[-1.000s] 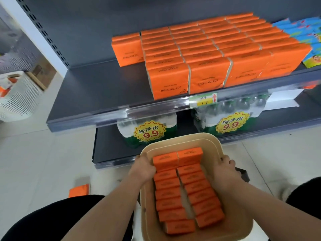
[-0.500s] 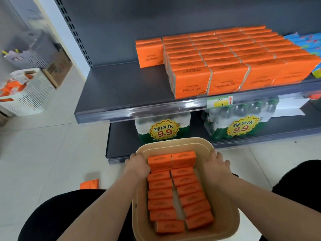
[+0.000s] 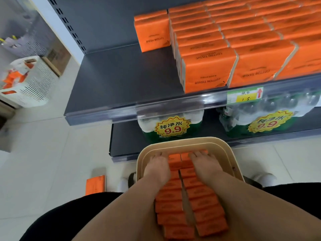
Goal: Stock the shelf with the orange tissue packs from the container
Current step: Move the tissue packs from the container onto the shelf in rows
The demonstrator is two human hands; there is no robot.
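**Near field.** A beige container (image 3: 233, 164) is set low before the person. It is filled with two rows of orange tissue packs (image 3: 201, 204), and no gap is seen in either row. The left hand (image 3: 157, 168) and the right hand (image 3: 205, 166) are laid on the farthest packs, one hand to each row. The fingers are stretched forward and lie flat rather than curled, and no pack is pinched or lifted. One stray orange pack (image 3: 96, 184) is seen on the floor (image 3: 52, 162), left of the container.

**Middle field.** Bottled-water multipacks (image 3: 171, 129) are stored on the lower shelf (image 3: 125, 136).

**Far field.** The upper shelf (image 3: 121, 75) is stocked on its right part with close rows of shelved tissue packs (image 3: 208, 73). A single pack (image 3: 152, 35) is stood at the back, just beside them, and room is left on the shelf's left part.

The shelf is judged to be partly stocked. For this container the work is judged to be barely begun, as its whole load is left to be moved.
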